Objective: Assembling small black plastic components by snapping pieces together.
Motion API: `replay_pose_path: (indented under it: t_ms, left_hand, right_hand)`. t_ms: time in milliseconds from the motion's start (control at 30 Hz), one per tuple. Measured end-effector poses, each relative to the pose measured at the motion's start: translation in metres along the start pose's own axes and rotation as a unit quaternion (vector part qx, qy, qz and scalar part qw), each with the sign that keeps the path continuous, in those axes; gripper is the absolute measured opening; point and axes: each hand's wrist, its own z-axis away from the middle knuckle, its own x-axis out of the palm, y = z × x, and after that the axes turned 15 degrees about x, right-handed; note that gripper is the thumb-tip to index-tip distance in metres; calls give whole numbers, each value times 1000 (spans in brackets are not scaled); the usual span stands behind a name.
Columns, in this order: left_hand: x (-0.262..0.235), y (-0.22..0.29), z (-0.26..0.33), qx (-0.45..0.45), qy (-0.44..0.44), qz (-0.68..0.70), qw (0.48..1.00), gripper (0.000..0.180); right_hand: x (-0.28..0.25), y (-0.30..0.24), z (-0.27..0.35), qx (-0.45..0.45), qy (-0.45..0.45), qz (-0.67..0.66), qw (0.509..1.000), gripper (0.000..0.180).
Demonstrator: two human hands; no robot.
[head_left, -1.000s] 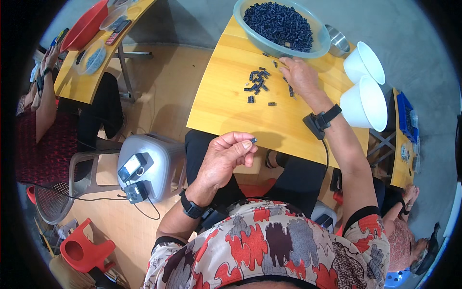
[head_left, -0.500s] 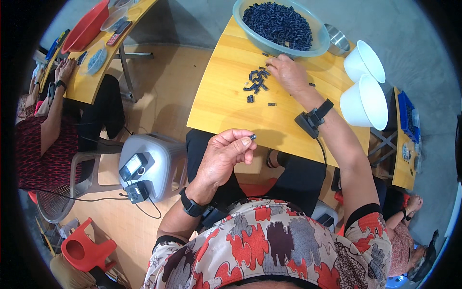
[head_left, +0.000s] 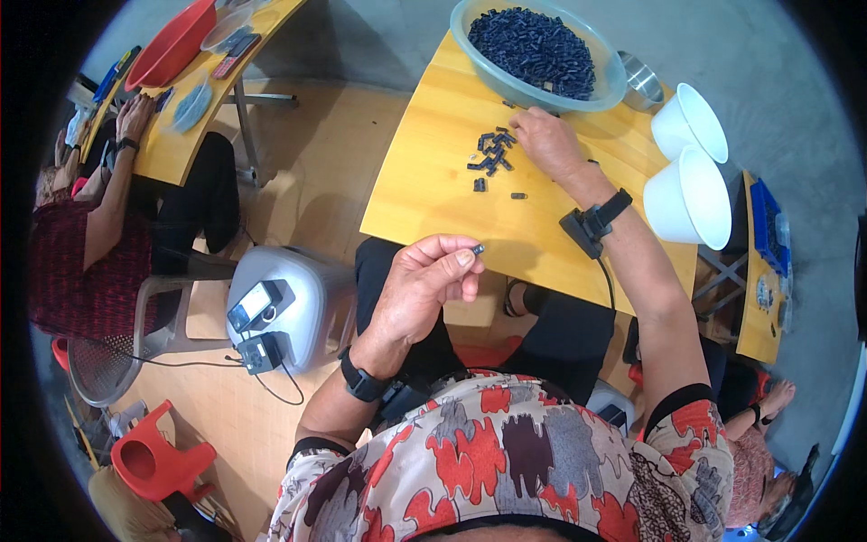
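Observation:
My left hand (head_left: 424, 287) is raised over my lap and pinches a small dark plastic piece (head_left: 478, 248) between thumb and forefinger. My right hand (head_left: 545, 142) reaches across the yellow table (head_left: 424, 190), fingers down at a little pile of the same dark pieces (head_left: 490, 154). It rests just below a clear bowl (head_left: 542, 90) heaped with many more dark pieces. A black device is strapped to my right wrist (head_left: 591, 222).
Two white bowls (head_left: 691, 172) and a small metal dish (head_left: 643, 81) stand at the table's right. A grey stool (head_left: 280, 307) carrying black devices sits left of my knees. Another person (head_left: 99, 217) sits at a second yellow table with a red basin (head_left: 172, 45).
My right hand has slid farther up and left to the pile beside the clear bowl. My left hand has stayed raised with the piece pinched.

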Motion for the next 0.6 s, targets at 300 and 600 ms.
replay_pose_path:
  t_ms: [300,600]
  left_hand:
    - [14,7,3,22,-28,24,999,17]
    - [39,7,24,20,-57,33,998,16]
  right_hand:
    - [-100,-70,86,99,-88,-479,868,18]
    - [-117,-94,170,102,-133,-642,748,19]
